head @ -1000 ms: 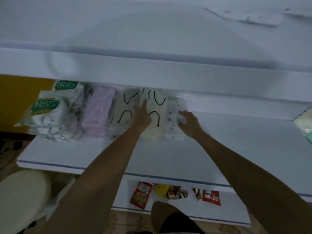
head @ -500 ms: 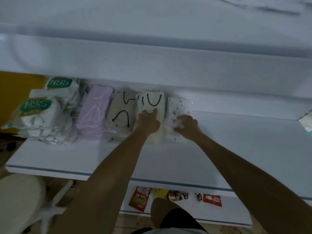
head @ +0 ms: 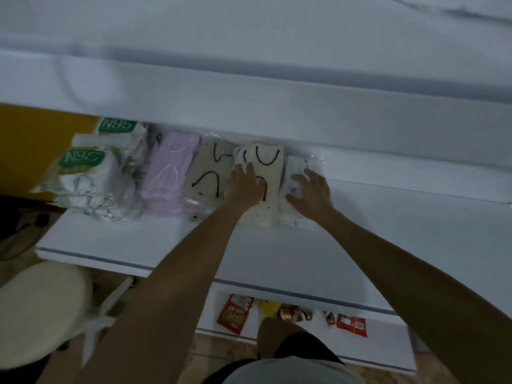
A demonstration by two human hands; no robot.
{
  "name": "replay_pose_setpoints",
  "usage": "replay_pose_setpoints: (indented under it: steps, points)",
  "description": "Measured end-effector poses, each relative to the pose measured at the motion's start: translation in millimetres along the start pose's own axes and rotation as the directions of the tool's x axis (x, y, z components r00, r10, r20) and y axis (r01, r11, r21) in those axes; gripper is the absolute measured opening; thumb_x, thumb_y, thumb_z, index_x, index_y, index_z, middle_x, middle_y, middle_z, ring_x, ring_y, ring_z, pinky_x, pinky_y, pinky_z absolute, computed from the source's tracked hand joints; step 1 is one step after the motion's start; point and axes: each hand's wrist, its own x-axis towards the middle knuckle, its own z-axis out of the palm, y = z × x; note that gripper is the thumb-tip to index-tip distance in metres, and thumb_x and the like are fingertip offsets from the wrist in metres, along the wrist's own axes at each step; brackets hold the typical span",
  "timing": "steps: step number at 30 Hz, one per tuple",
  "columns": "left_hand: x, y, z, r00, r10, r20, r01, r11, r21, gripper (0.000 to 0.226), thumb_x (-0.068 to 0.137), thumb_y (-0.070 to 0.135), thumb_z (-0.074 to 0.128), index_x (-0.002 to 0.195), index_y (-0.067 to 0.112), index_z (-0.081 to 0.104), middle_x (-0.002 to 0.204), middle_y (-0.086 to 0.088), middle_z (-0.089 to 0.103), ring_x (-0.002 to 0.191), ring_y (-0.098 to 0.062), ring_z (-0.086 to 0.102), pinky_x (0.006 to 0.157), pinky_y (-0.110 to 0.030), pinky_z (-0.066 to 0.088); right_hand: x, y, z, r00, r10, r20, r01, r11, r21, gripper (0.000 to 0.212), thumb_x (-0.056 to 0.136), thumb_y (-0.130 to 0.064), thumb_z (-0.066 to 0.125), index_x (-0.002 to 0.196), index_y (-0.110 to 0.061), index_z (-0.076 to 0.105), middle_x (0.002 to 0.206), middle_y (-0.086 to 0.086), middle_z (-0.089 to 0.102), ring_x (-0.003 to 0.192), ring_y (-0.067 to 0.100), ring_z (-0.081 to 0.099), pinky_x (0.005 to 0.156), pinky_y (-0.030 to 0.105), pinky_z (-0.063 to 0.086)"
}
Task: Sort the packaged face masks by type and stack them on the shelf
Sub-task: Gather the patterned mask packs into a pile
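Observation:
Packaged face masks lie in a row at the back of the white shelf (head: 171,245). From the left: two stacks of N95 packs (head: 83,173), a lilac mask pack (head: 169,173), a beige pack with black ear loops (head: 206,173), a cream pack with black loops (head: 267,164), and a clear pack of patterned white masks (head: 297,167). My left hand (head: 245,184) lies flat on the cream pack, fingers stretched forward. My right hand (head: 311,192) rests on the patterned pack with spread fingers.
An upper shelf board (head: 249,106) overhangs the row of packs. Snack packets (head: 235,314) lie on a lower shelf. A cream round stool (head: 38,306) stands at the bottom left. The shelf surface stretches bare to the right of my right hand.
Both hands have settled flatter on their packs and the right fingers have spread. The cream and patterned packs sit squarer in the row. The camera view has shifted slightly.

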Motion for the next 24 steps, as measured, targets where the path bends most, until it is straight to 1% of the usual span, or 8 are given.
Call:
replay_pose_setpoints:
  steps: [1,3,6,9,14,19,22,24]
  points:
    - [-0.8,-5.4,-2.3,0.999,0.002,-0.041,-0.002,1.0,0.013,0.056,0.098,0.033,0.037,0.145,0.006,0.021,0.147,-0.02,0.023,0.133,-0.035,0.026,0.104,-0.044,0.03,1.5,-8.2,0.5,0.999,-0.053,-0.007,0.053,0.999,-0.001,0.057,0.089,-0.039,0.056,0.141,-0.022,0.037,0.154,0.01,0.02,0.142,0.027,0.015,0.115,0.037,0.011]
    - [-0.8,-20.2,-5.6,0.992,0.015,-0.125,0.0,0.993,0.115,0.05,0.098,0.03,0.036,0.142,0.007,0.028,0.145,-0.018,0.029,0.132,-0.033,0.028,0.106,-0.044,0.027,7.8,-24.4,4.8,0.986,-0.16,0.044,0.162,0.986,-0.048,0.059,0.09,-0.044,0.052,0.143,-0.024,0.034,0.154,0.009,0.021,0.142,0.026,0.017,0.116,0.039,0.01]
    - [-3.5,-45.4,-7.0,0.994,-0.015,-0.109,0.046,0.958,0.282,0.046,0.097,0.029,0.034,0.14,0.014,0.03,0.147,-0.015,0.023,0.135,-0.035,0.02,0.11,-0.048,0.019,17.4,-43.5,15.4,0.95,-0.24,0.2,0.269,0.954,-0.135,0.064,0.09,-0.053,0.047,0.146,-0.029,0.026,0.155,0.006,0.018,0.142,0.027,0.016,0.116,0.045,0.008]
    - [-6.1,-69.1,-3.3,0.994,-0.109,-0.033,0.113,0.965,0.237,0.045,0.097,0.034,0.033,0.14,0.02,0.029,0.149,-0.01,0.019,0.135,-0.034,0.018,0.108,-0.047,0.021,21.3,-52.6,22.9,0.932,-0.224,0.286,0.283,0.942,-0.182,0.066,0.088,-0.055,0.048,0.145,-0.03,0.026,0.153,0.003,0.02,0.14,0.03,0.019,0.115,0.047,0.01]
    - [-6.9,-81.9,0.3,0.984,-0.176,0.017,0.173,0.978,0.117,0.057,0.097,0.037,0.035,0.147,0.02,0.015,0.154,-0.01,0.008,0.139,-0.037,0.011,0.112,-0.049,0.019,22.2,-57.1,23.2,0.929,-0.187,0.319,0.258,0.946,-0.196,0.065,0.088,-0.053,0.05,0.145,-0.03,0.026,0.153,0.002,0.018,0.14,0.03,0.017,0.115,0.048,0.006]
    - [-5.0,-81.7,5.3,0.993,-0.119,-0.018,0.12,0.982,0.146,0.055,0.095,0.035,0.039,0.144,0.021,0.02,0.153,-0.009,0.012,0.137,-0.036,0.014,0.11,-0.05,0.021,21.1,-57.9,25.4,0.923,-0.182,0.338,0.265,0.939,-0.219,0.064,0.089,-0.051,0.05,0.145,-0.029,0.026,0.152,0.002,0.018,0.139,0.031,0.017,0.115,0.048,0.007]
    - [-6.1,-79.9,5.4,0.995,-0.094,-0.038,0.099,0.98,0.17,0.053,0.095,0.034,0.039,0.144,0.023,0.021,0.155,-0.008,0.009,0.14,-0.033,0.008,0.111,-0.051,0.016,19.7,-60.4,23.7,0.926,-0.188,0.328,0.275,0.931,-0.242,0.065,0.089,-0.051,0.05,0.145,-0.028,0.025,0.153,0.004,0.017,0.139,0.033,0.017,0.115,0.047,0.008]
    - [-7.6,-78.6,1.9,0.996,-0.08,-0.038,0.085,0.984,0.159,0.053,0.095,0.035,0.039,0.144,0.024,0.021,0.156,-0.008,0.005,0.142,-0.032,0.004,0.113,-0.052,0.011,17.3,-61.7,17.9,0.931,-0.205,0.301,0.283,0.928,-0.244,0.066,0.089,-0.051,0.049,0.146,-0.028,0.023,0.155,0.006,0.012,0.141,0.032,0.013,0.115,0.047,0.006]
